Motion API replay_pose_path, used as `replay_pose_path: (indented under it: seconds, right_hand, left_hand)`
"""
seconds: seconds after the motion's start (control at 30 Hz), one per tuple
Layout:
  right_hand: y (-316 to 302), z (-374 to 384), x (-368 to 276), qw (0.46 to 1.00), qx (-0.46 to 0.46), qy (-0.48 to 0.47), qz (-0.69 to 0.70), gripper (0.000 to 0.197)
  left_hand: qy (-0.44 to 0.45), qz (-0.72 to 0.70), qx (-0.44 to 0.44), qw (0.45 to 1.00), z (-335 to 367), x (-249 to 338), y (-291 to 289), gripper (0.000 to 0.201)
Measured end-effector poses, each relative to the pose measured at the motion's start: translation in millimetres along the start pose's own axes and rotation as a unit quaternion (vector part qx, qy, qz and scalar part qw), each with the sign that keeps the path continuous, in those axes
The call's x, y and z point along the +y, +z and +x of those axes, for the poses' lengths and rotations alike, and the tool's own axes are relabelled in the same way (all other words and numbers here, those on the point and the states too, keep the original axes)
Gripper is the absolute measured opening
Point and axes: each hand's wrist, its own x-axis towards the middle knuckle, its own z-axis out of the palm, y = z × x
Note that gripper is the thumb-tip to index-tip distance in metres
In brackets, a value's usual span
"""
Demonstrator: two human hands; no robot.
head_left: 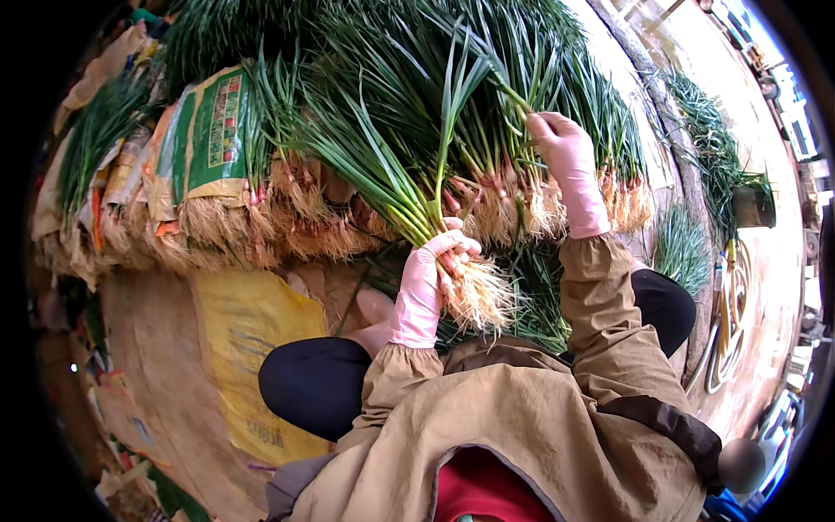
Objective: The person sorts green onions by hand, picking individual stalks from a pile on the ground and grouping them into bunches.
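Note:
My left hand, in a pink glove, is closed round a bunch of green garlic. The leaves fan up and away from me, and the pale, stringy roots hang out below my fingers. Farther out and to the right, my right hand, also gloved in pink, pinches a green garlic leaf or stalk; its lower end is hidden by the fingers. Just beyond both hands lies a broad heap of green garlic, leaves pointing away, with reddish bulbs and root tufts toward me.
A green and white printed sack wraps a bundle at left, beside more root tufts. A yellow sack lies on brown sheeting near my left knee. Loose green leaves lie between my legs. At right are a coiled hose and a dark container.

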Motion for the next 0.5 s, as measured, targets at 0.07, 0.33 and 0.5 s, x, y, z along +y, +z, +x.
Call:
replay_pose_path:
  seconds: [0.07,0.33,0.5]
  right_hand:
    - [10.8,-8.0,37.0,0.994,-0.017,-0.039,0.101,0.043]
    - [84.8,-88.3,60.3,0.816,-0.299,0.097,0.485,0.035]
    - [78.3,-61.0,32.3,0.836,-0.338,0.106,0.418,0.037]
  left_hand:
    - [-0.016,0.017,0.002,1.000,8.0,-5.2,6.6,0.020]
    - [-0.047,0.083,0.106,0.990,10.8,-19.0,7.1,0.018]
    - [-0.049,-0.011,-0.024,0.998,0.3,-11.2,10.5,0.021]
